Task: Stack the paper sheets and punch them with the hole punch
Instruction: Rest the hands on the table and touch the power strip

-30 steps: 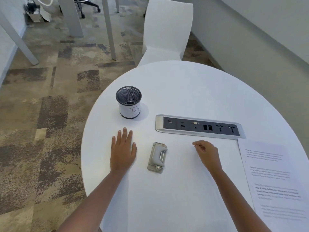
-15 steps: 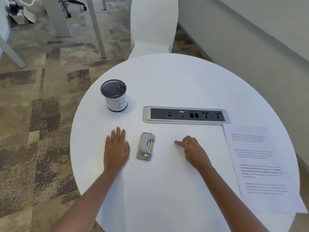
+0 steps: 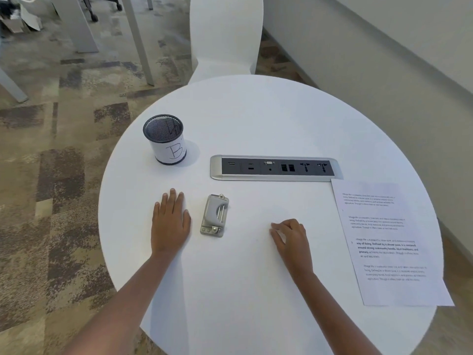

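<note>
A small grey metal hole punch (image 3: 214,215) lies on the round white table (image 3: 256,119), near the front middle. My left hand (image 3: 170,221) rests flat on the table just left of the punch, fingers together, holding nothing. My right hand (image 3: 290,237) rests right of the punch with fingers curled loosely, nothing in it. Printed paper sheets (image 3: 386,242) lie at the table's right edge, apart from both hands, their lower corner hanging over the rim. I cannot tell how many sheets there are.
A black mesh pen cup (image 3: 165,139) with a white label marked "B" stands at the back left. A silver power and socket strip (image 3: 275,168) is set into the table's middle. A white chair (image 3: 225,34) stands behind the table; a wall runs along the right.
The view has swung right and down, bringing the whole paper into sight. My right hand's fingers have curled in a little; the left hand and the punch stay where they were.
</note>
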A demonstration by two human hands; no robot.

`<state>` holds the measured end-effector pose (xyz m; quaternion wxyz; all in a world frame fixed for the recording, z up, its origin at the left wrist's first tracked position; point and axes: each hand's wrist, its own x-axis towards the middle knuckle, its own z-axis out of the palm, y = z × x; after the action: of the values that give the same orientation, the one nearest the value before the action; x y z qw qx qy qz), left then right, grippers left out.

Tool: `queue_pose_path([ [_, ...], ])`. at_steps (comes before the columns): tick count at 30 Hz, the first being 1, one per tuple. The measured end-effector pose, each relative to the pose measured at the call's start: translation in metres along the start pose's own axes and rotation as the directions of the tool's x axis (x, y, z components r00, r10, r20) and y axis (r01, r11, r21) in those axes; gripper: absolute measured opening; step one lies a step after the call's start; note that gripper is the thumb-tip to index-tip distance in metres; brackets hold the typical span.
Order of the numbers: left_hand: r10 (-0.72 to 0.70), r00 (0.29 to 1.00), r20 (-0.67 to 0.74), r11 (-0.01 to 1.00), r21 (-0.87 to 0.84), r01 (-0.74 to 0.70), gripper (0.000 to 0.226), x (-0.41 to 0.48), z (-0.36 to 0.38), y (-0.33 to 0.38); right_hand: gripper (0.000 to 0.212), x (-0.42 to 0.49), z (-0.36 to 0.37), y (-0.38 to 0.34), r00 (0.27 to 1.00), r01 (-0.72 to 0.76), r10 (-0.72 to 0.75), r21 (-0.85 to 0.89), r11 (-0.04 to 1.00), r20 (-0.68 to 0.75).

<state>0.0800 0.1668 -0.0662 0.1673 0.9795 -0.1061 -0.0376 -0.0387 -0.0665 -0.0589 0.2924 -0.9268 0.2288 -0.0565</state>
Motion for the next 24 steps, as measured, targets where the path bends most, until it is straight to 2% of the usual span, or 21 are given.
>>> queue_pose_path([
  [4, 0.003, 1.0, -0.008, 1.0, 0.0, -0.003, 0.061, 0.0, 0.0, 0.0, 0.016, 0.002, 0.006, -0.008, 0.994, -0.095, 0.097, 0.049, 0.994, -0.041],
  [7, 0.002, 1.0, -0.016, 1.0, -0.009, -0.002, 0.061, 0.0, 0.0, 0.0, 0.015, 0.005, 0.006, -0.014, 0.992, -0.113, 0.116, 0.055, 0.992, -0.058],
  [12, 0.001, 0.999, -0.034, 1.0, -0.023, -0.002, 0.058, 0.0, 0.002, 0.0, 0.014, 0.006, 0.005, -0.019, 0.996, -0.071, 0.067, -0.053, 0.996, -0.066],
  [17, 0.004, 0.999, -0.039, 1.0, -0.024, -0.005, 0.055, 0.001, 0.002, -0.002, 0.015, 0.009, 0.003, -0.017, 1.0, 0.0, -0.006, -0.203, 0.979, -0.03],
  [20, 0.01, 0.999, -0.036, 1.0, -0.021, -0.011, 0.055, 0.002, 0.002, -0.002, 0.015, 0.014, 0.003, -0.015, 1.0, 0.028, -0.029, -0.236, 0.971, 0.0],
  [22, 0.011, 0.999, -0.036, 1.0, -0.024, -0.012, 0.056, 0.002, 0.002, -0.002, 0.013, 0.018, 0.002, -0.014, 1.0, -0.018, 0.017, -0.125, 0.992, -0.01],
  [24, 0.011, 0.999, -0.037, 1.0, -0.028, -0.012, 0.056, 0.002, 0.002, -0.002, 0.014, 0.024, -0.002, -0.015, 0.992, -0.117, 0.12, 0.093, 0.989, -0.031],
])
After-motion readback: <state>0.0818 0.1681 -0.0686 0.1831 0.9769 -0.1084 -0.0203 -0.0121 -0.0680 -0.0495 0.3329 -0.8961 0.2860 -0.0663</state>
